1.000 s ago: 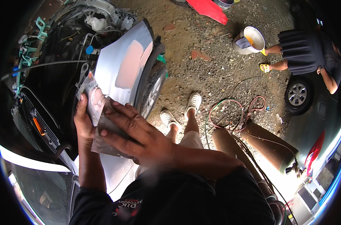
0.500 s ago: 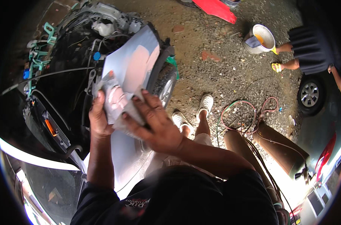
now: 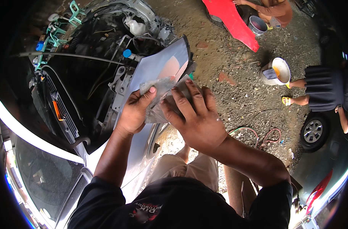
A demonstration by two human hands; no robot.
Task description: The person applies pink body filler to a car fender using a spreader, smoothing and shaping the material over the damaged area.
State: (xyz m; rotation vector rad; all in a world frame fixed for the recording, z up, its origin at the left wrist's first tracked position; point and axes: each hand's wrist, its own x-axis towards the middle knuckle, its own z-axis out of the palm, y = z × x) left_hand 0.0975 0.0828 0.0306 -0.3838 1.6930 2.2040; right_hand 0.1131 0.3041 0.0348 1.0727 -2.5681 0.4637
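Observation:
My left hand [image 3: 132, 114] grips a grey, smeared thin plate [image 3: 158, 84] with its thumb on top. My right hand [image 3: 198, 128] lies over a second thin grey piece [image 3: 183, 87], its fingers curved onto it and overlapping the left one. Whether pink paste is still on the plate I cannot tell. Just beyond both hands is the car's silver fender [image 3: 151, 63] with a pale pink filler patch [image 3: 168, 66].
The open engine bay [image 3: 97, 84] fills the left. A person [image 3: 277, 11] crouches by a red panel [image 3: 235, 26]; another in dark clothing [image 3: 323, 87] stands right, beside a bucket [image 3: 275, 72] and grey car [image 3: 319, 171]. Hoses [image 3: 269, 135] lie on gravel.
Both hands and plates have moved up and right in the view, and the scene has shifted downward. The pink paste seen on the plate earlier is no longer clearly visible; a crouching person now shows.

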